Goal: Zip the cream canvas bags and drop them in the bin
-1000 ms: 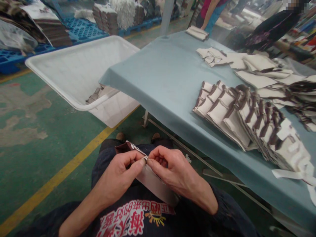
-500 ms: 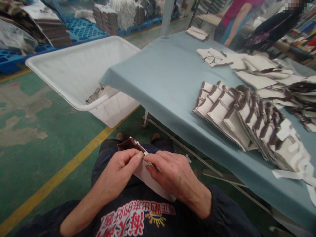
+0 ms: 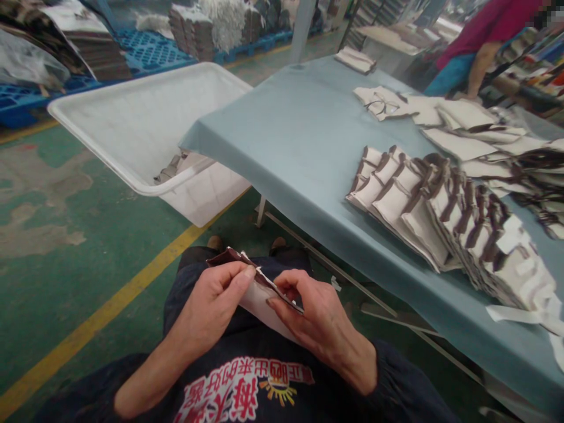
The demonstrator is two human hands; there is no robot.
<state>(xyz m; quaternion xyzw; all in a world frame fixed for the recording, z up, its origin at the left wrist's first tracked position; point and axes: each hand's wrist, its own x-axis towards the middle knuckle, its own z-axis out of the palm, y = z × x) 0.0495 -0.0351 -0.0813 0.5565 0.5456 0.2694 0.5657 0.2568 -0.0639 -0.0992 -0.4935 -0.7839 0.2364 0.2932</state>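
Over my lap I hold a white fabric piece (image 3: pixel 256 306) with a dark brown edge, lying slantwise between my hands. My left hand (image 3: pixel 218 299) pinches its edge between thumb and bent fingers. On the other side, my right hand (image 3: pixel 315 314) has its thumb under the edge and its fingers curled over the top. The brown edge looks parted into two layers near my right fingers. Part of the piece is hidden behind both hands.
A blue-covered table (image 3: pixel 282 135) stands ahead to the right, bearing a row of overlapping white-and-brown pieces (image 3: pixel 409 205), more loose pieces and a pair of glasses (image 3: pixel 382 107). A white plastic bin (image 3: pixel 132 111) adjoins its left end. Another person (image 3: pixel 467 41) leans at the far right.
My right hand has shifted slightly right along the edge, its fingers lifting and showing more of the brown edge. My left hand keeps its pinch. The person in the background has moved right.
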